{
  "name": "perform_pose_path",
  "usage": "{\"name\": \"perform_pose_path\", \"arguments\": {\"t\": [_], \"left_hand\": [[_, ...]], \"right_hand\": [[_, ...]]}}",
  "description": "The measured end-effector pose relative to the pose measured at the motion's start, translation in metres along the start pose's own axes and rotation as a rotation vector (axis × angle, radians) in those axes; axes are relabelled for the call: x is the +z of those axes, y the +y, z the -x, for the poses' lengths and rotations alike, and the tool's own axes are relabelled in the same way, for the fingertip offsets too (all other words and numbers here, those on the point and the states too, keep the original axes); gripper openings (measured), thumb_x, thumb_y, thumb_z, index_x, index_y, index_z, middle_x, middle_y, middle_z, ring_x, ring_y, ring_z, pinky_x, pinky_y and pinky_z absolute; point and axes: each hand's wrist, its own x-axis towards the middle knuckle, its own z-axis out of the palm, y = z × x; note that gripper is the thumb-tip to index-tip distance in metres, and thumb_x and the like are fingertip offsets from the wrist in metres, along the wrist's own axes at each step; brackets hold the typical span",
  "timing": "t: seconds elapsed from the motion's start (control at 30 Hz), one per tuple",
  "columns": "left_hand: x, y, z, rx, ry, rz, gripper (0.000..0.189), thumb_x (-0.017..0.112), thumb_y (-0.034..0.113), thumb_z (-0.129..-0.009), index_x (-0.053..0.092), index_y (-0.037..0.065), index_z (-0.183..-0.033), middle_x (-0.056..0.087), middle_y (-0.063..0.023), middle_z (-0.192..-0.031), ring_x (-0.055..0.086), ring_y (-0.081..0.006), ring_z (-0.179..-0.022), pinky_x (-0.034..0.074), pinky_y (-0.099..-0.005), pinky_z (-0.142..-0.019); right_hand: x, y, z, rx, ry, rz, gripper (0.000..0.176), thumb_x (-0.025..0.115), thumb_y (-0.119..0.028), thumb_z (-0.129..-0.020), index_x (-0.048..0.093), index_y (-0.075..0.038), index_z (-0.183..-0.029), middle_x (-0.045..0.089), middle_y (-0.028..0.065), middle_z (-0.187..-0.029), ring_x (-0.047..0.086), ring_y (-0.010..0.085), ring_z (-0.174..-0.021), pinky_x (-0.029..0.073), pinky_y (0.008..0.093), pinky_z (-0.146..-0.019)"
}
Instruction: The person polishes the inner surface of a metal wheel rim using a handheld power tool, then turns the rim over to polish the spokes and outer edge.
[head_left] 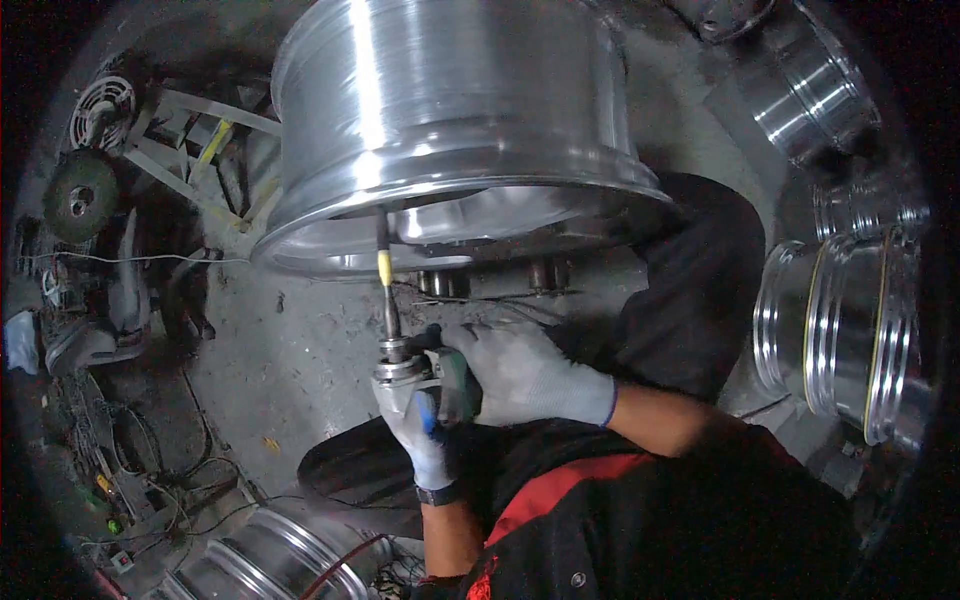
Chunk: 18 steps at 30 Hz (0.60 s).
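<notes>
At far left, a dark grinding disc (80,195) and loose cables (150,470) lie on the dirty floor (290,350), well apart from the work.

The large polished wheel rim (450,120) sits raised on short supports (545,272). This leaves a gap under its lower lip, apparently for access from below.

The bit (385,290), a long shaft with a yellow band, runs nearly vertical from the power tool (420,370) up to the inner edge of that lip. The lip hides the tip, so contact with the metal cannot be confirmed.

The left hand (425,440), gloved, is wrapped closed around the tool's lower body. Its forearm rises from below with the wrist straight and a watch at the wrist.

The right hand (520,375), also gloved, is closed over the tool's side and rear. Its forearm enters from the right with the elbow bent.

The two-handed hold probably steadies the long shaft against wander.

To the right, further rims (850,330) stand stacked near the person's knee (690,290).
</notes>
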Motion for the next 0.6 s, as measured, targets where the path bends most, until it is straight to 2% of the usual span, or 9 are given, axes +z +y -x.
{"name": "perform_pose_path", "arguments": {"t": [0.13,0.2,0.23,0.27,0.33,0.37,0.47,0.5,0.6], "left_hand": [[0.005,0.018,-0.01,-0.114,0.206,-0.051,0.042,0.057,0.028,-0.104,0.066,-0.007,-0.125,0.067,-0.006,-0.091,0.063,-0.013,-0.074,0.052,-0.0259,-0.068],[0.005,0.025,-0.012,0.079,0.134,-0.358,0.04,0.052,0.025,-0.106,0.066,-0.006,-0.127,0.067,-0.0042,-0.088,0.062,-0.0115,-0.069,0.05,-0.0244,-0.064],[0.01,0.035,-0.01,0.0,0.107,-0.058,0.041,0.055,0.026,-0.104,0.065,-0.006,-0.127,0.069,-0.0077,-0.095,0.065,-0.0134,-0.077,0.053,-0.0259,-0.07],[0.003,0.029,-0.01,0.001,0.104,-0.059,0.041,0.055,0.026,-0.104,0.065,-0.006,-0.127,0.069,-0.0077,-0.095,0.065,-0.0134,-0.077,0.053,-0.0259,-0.07],[-0.001,0.022,-0.018,0.265,0.056,-0.477,0.044,0.056,0.027,-0.101,0.064,-0.006,-0.128,0.07,-0.0119,-0.104,0.067,-0.0156,-0.087,0.054,-0.0278,-0.077],[0.0,0.023,-0.009,0.024,0.073,-0.11,0.046,0.058,0.027,-0.098,0.064,-0.007,-0.129,0.069,-0.0153,-0.112,0.067,-0.0169,-0.095,0.054,-0.0293,-0.083],[-0.039,-0.02,-0.006,-0.051,0.054,-0.114,0.046,0.059,0.021,-0.096,0.063,-0.008,-0.131,0.07,-0.014,-0.108,0.067,-0.0161,-0.09,0.054,-0.0288,-0.08],[-0.032,-0.015,-0.002,-0.209,-0.093,0.175,0.046,0.061,0.016,-0.093,0.063,-0.01,-0.132,0.071,-0.0136,-0.104,0.066,-0.0165,-0.086,0.053,-0.0286,-0.078],[-0.018,-0.023,0.002,-0.167,-0.017,-0.092,0.044,0.061,0.016,-0.093,0.064,-0.011,-0.127,0.07,-0.0133,-0.103,0.064,-0.0157,-0.086,0.052,-0.0278,-0.076]], "right_hand": [[-0.008,-0.014,-0.011,-0.014,-0.066,-0.094,0.077,0.078,-0.043,-0.078,0.05,0.0,-0.137,0.071,0.0258,-0.104,0.072,0.0419,-0.097,0.058,0.0543,-0.085],[0.006,-0.013,-0.016,-0.066,0.007,-0.053,0.076,0.078,-0.042,-0.078,0.05,0.0,-0.136,0.071,0.0251,-0.103,0.072,0.0413,-0.097,0.058,0.0542,-0.084],[0.012,-0.012,-0.018,-0.119,0.075,-0.011,0.076,0.078,-0.041,-0.078,0.05,0.0,-0.135,0.071,0.0244,-0.102,0.072,0.0407,-0.096,0.058,0.054,-0.084],[0.016,-0.009,-0.018,-0.119,0.078,-0.011,0.076,0.078,-0.041,-0.078,0.05,0.0,-0.135,0.071,0.0244,-0.102,0.072,0.0407,-0.096,0.058,0.054,-0.084],[0.017,-0.008,-0.017,-0.124,0.089,-0.015,0.077,0.078,-0.04,-0.077,0.05,0.0,-0.135,0.07,0.0237,-0.101,0.072,0.0405,-0.097,0.058,0.054,-0.083],[0.013,-0.008,-0.016,-0.123,0.088,-0.014,0.077,0.078,-0.04,-0.077,0.05,0.0,-0.135,0.07,0.0237,-0.101,0.072,0.0405,-0.097,0.058,0.054,-0.083],[0.006,-0.005,-0.005,-0.006,-0.039,-0.002,0.076,0.078,-0.041,-0.077,0.05,-0.001,-0.135,0.071,0.0237,-0.101,0.072,0.0403,-0.098,0.058,0.0536,-0.083],[0.005,-0.002,-0.001,0.032,-0.039,0.003,0.077,0.079,-0.042,-0.076,0.05,-0.001,-0.135,0.071,0.0238,-0.102,0.072,0.0401,-0.098,0.058,0.0536,-0.083],[0.011,0.01,0.012,0.071,-0.001,0.016,0.078,0.081,-0.042,-0.075,0.051,-0.002,-0.135,0.071,0.0244,-0.105,0.071,0.04,-0.101,0.057,0.0534,-0.087]]}}
